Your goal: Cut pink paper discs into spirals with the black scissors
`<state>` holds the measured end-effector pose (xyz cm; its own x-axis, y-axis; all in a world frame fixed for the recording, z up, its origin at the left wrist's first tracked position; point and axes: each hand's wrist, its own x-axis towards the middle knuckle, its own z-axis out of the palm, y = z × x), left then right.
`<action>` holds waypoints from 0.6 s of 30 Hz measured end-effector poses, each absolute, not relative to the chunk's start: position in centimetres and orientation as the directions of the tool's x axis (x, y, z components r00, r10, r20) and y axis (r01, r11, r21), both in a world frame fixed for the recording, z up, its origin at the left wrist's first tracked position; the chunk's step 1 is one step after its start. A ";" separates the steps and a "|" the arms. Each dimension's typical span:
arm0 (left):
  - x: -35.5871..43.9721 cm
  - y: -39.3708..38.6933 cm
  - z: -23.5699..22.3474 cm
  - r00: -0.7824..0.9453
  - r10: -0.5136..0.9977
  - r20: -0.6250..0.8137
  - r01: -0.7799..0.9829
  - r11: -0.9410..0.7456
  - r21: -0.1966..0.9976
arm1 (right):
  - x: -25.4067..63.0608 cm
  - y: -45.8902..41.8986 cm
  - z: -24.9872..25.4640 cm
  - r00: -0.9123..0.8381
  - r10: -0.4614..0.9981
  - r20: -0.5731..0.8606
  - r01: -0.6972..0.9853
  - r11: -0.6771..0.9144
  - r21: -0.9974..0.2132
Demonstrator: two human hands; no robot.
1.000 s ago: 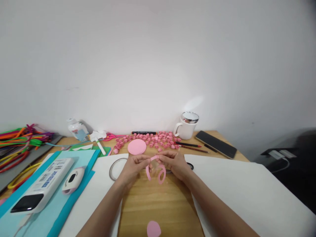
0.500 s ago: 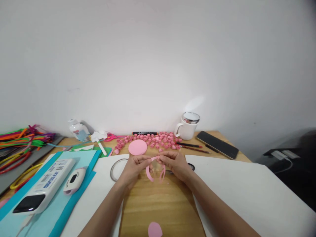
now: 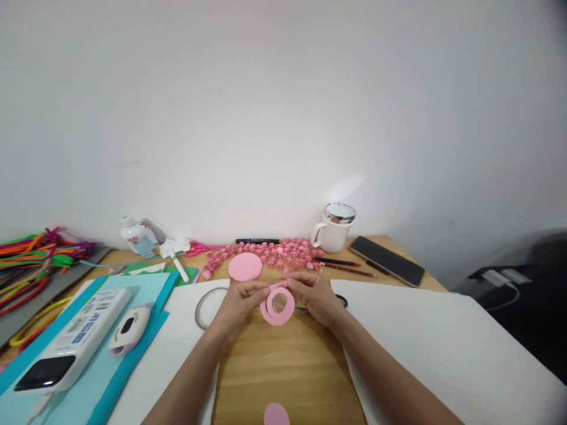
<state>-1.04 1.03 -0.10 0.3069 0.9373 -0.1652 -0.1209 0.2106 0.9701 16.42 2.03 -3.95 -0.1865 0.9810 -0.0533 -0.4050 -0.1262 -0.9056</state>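
Pink strip (image 3: 278, 306) hangs between both hands above the wooden table (image 3: 283, 366), coiled into a loose ring whose opening faces the camera. Left hand (image 3: 239, 301) and right hand (image 3: 315, 295) each pinch its upper end with fingertips, meeting at the top of the coil; neither is nearer. Material looks thin, flexible, overlapping in two or three turns. Pink disc (image 3: 245, 267) lies just beyond the hands.

White mug (image 3: 333, 229), phone (image 3: 387, 260), pencils (image 3: 340, 264)

Pink paper spiral (image 3: 278, 306), white mug (image 3: 330, 234)
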 end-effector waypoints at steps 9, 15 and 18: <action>-1.2 1.0 -0.3 0.340 0.924 -0.174 -0.095 0.218 0.971 | 16.3 1.9 -3.9 -0.190 0.981 -0.039 -0.400 -0.113 -0.909; -0.9 0.8 -0.1 0.371 0.912 -0.175 -0.085 0.221 0.972 | 16.3 1.7 -3.4 -0.143 0.989 -0.022 -0.271 -0.061 -0.961; -0.8 0.9 -0.1 0.377 0.913 -0.157 -0.105 0.211 0.972 | 16.3 1.8 -3.6 -0.198 0.980 -0.005 -0.309 -0.067 -0.949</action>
<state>-0.85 0.87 -0.09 0.3769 0.9128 -0.1572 -0.1051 0.2107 0.9719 16.27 1.84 -3.55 -0.1979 0.9802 -0.0046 -0.3086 -0.0668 -0.9488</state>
